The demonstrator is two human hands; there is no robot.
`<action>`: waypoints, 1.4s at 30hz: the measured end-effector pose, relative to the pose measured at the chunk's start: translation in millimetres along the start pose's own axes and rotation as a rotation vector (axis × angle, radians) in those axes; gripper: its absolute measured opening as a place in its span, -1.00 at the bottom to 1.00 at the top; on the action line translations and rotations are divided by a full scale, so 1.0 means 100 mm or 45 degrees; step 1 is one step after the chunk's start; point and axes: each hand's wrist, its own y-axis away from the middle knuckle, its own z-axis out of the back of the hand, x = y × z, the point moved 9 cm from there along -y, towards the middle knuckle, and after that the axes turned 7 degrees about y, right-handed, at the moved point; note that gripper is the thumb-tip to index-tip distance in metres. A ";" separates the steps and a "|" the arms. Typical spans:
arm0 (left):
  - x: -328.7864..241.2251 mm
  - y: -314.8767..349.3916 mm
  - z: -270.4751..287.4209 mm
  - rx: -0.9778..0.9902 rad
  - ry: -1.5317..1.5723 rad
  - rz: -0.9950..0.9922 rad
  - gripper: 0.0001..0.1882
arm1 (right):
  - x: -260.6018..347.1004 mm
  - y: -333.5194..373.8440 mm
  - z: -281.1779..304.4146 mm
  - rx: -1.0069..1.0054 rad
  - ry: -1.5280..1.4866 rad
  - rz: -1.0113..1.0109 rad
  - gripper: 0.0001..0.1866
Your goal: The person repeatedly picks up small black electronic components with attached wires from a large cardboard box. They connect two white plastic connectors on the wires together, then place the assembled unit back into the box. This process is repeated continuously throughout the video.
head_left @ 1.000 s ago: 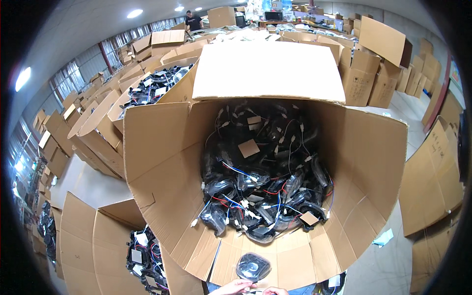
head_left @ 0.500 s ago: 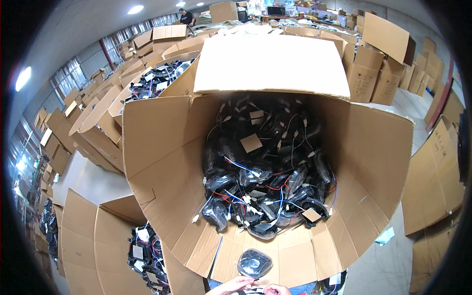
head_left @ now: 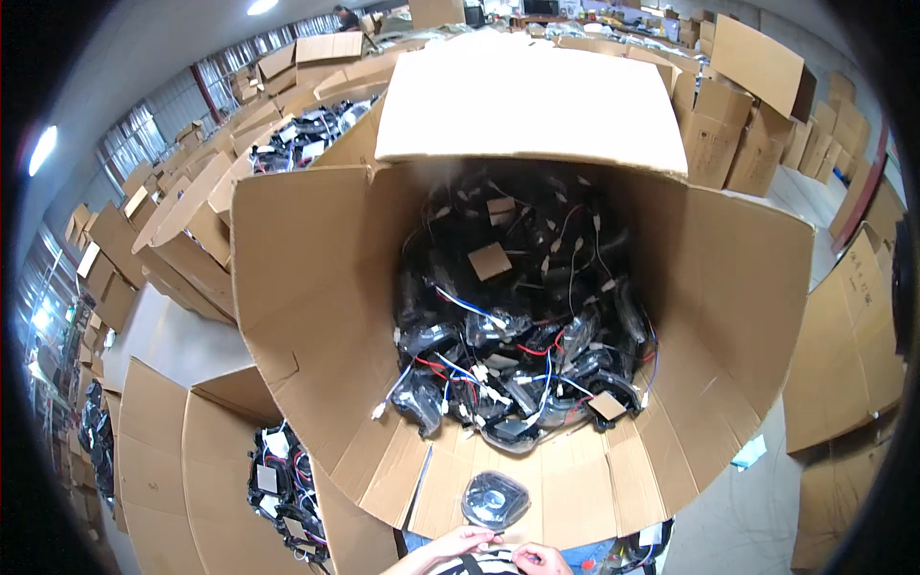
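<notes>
A rounded, see-through lamp unit with a dark rim and a pale disc inside rests on the near flap of a large open carton. Just below it my left hand has thumb and fingers pinched together, close to a small dark bit at the fingertips. To its right, my right hand is closed with curled fingers. Whatever either hand holds is too small to name. Deep in the carton lies a heap of similar black and clear lamp units with red, blue and white wires and white connectors.
More wired lamp parts fill a carton at the lower left and another at the upper left. Tall cardboard boxes stand on the right. A pale blue paper lies on the floor. A person is far back.
The view has tilted slightly, so the carton and its heap sit a little higher. Both hands have come further into view, staying below the lamp unit on the flap.
</notes>
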 end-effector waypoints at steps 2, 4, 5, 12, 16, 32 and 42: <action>-0.13 0.02 -0.07 -0.021 -0.062 -0.110 -0.64 | 0.01 0.05 0.05 -0.115 -0.003 0.067 -0.85; -0.10 0.01 -0.04 -0.022 -0.168 -0.026 -0.64 | -0.06 0.05 0.10 -0.217 0.097 0.137 -0.91; -0.15 0.00 -0.07 0.054 -0.153 -0.180 -0.68 | -0.03 0.02 0.09 -0.156 0.203 0.102 -0.93; -0.17 0.13 -0.10 -0.068 -0.077 -0.102 -0.75 | 0.04 0.09 0.21 -0.158 -0.135 -0.013 -0.94; -0.22 0.15 -0.11 -0.060 -0.082 -0.103 -0.76 | -0.01 0.10 0.27 -0.206 -0.157 -0.006 -0.95; -0.51 0.18 -0.38 0.203 -0.295 -0.289 -0.84 | -0.19 0.07 0.25 -0.059 -0.291 -0.143 -0.93; -0.55 0.16 -0.42 0.095 -0.559 -0.297 -0.84 | -0.20 0.09 0.30 -0.191 0.039 -0.110 -0.92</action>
